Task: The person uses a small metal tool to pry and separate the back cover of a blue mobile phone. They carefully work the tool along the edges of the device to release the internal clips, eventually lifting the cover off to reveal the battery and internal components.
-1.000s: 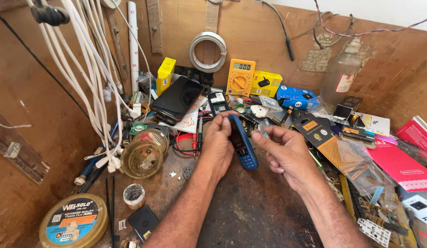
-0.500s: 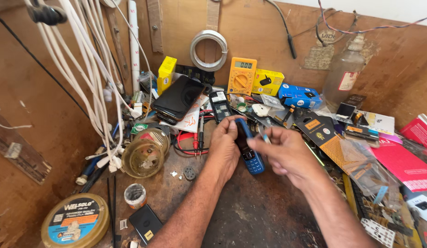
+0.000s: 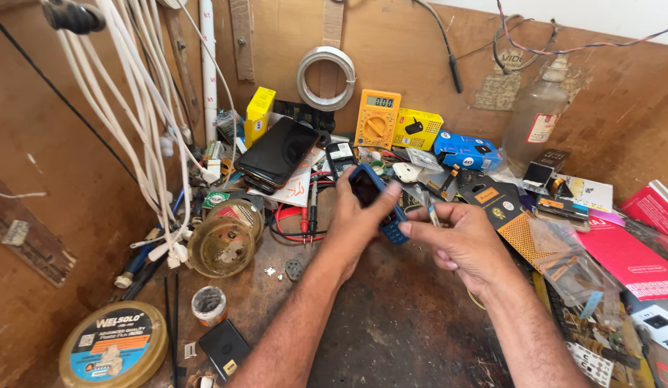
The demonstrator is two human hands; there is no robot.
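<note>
My left hand point(image 3: 355, 219) grips a small blue keypad phone point(image 3: 377, 201), holding it tilted above the workbench with its dark screen facing me. My right hand point(image 3: 459, 241) is beside it on the right, a fingertip touching the phone's lower end at the keypad. Between thumb and finger the right hand also pinches a thin, light-coloured tool point(image 3: 433, 213). Both forearms reach in from the bottom of the head view.
A cluttered wooden bench point(image 3: 391, 338): black smartphone point(image 3: 278, 152), yellow multimeter point(image 3: 377, 119), blue box point(image 3: 467, 151), glass bottle point(image 3: 535, 115), round tins point(image 3: 222, 244), a flat round tin point(image 3: 112, 346), white cables point(image 3: 147, 108) hanging left, red booklets point(image 3: 628, 255) and plastic bags right.
The phone has turned from edge-on to screen-up in my left hand. My right hand has moved in until its finger touches the phone's lower end. The camera has shifted slightly.
</note>
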